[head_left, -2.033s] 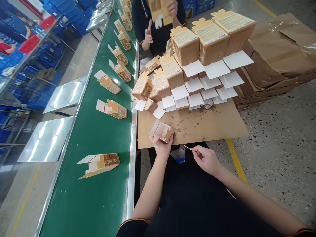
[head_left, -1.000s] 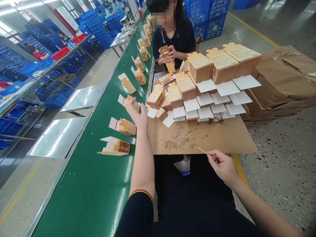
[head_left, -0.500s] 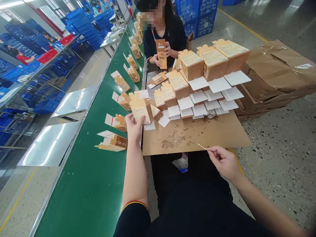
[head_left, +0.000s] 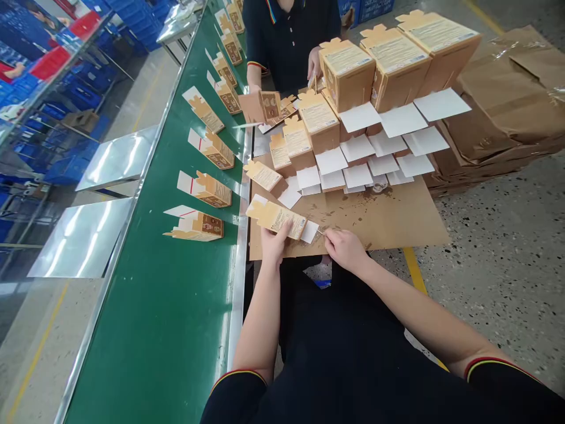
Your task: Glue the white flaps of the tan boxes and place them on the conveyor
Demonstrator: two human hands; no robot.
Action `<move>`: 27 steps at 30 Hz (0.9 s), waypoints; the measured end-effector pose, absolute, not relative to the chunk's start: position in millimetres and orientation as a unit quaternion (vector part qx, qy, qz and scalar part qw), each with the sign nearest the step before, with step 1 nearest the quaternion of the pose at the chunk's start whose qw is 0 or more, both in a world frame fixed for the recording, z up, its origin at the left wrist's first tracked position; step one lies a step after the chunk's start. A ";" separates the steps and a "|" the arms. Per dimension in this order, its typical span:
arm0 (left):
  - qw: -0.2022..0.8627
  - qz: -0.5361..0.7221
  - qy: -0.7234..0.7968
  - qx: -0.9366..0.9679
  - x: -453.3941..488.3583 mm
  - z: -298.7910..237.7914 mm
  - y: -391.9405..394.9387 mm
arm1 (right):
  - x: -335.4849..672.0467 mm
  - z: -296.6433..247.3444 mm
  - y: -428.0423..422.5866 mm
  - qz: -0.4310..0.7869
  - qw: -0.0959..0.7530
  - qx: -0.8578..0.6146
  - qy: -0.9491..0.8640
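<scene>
While L hand (head_left: 273, 242) grips one ctn (head_left: 279, 217) & R hand (head_left: 346, 248) pinches a thin stick (head_left: 321, 233), belt ctns (head_left: 215, 192) look done, stacked ctns (head_left: 353, 88) prob. to go.

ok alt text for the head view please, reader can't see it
A person's left hand holds a tan carton; the right hand pinches a thin stick near the carton's white flap. Stacked cartons sit ahead on brown board, more cartons line a green surface at left, and a co-worker handles another carton beyond.

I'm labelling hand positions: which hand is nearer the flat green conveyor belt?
Left: the left hand, gripping a tan cardboard box, is just right of the belt; the right hand is farther right.
</scene>
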State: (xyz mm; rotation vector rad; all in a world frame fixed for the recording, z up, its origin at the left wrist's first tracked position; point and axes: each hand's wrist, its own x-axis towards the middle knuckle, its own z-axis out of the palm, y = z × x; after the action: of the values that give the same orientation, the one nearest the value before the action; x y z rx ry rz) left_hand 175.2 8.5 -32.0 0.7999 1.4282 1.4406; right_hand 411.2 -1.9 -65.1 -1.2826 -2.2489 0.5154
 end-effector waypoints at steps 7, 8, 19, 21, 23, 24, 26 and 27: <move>0.431 0.594 0.593 0.332 190.0 -35.7 4.7 | 408.8 -69.6 -15.8 0.198 0.222 -0.408 -0.863; 0.421 0.594 0.596 0.338 193.5 -36.9 3.5 | 409.2 -68.2 -18.7 0.199 0.223 -0.402 -0.865; 0.277 0.517 0.684 0.434 230.7 -50.1 -19.8 | 471.2 -43.9 -60.2 0.318 0.344 -0.524 -0.711; 0.271 0.516 0.691 0.428 233.7 -51.6 -18.9 | 473.8 -39.0 -67.2 0.345 0.349 -0.536 -0.686; 0.276 0.521 0.684 0.429 236.6 -53.1 -16.6 | 472.1 -35.0 -70.7 0.366 0.358 -0.541 -0.667; 0.283 0.528 0.674 0.431 237.1 -53.8 -15.3 | 470.3 -33.7 -71.2 0.375 0.362 -0.541 -0.660; 0.289 0.556 0.653 0.425 232.1 -54.5 -14.2 | 466.7 -32.6 -70.9 0.392 0.371 -0.540 -0.646; 0.285 0.573 0.646 0.415 224.7 -54.3 -15.1 | 465.5 -32.8 -70.3 0.400 0.375 -0.539 -0.640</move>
State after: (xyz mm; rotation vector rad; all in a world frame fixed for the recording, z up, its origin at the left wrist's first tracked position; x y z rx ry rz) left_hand 224.7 -15.1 -54.3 1.1097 1.7289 1.5337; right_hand 465.5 -70.3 -32.8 -1.3790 -1.6376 1.0233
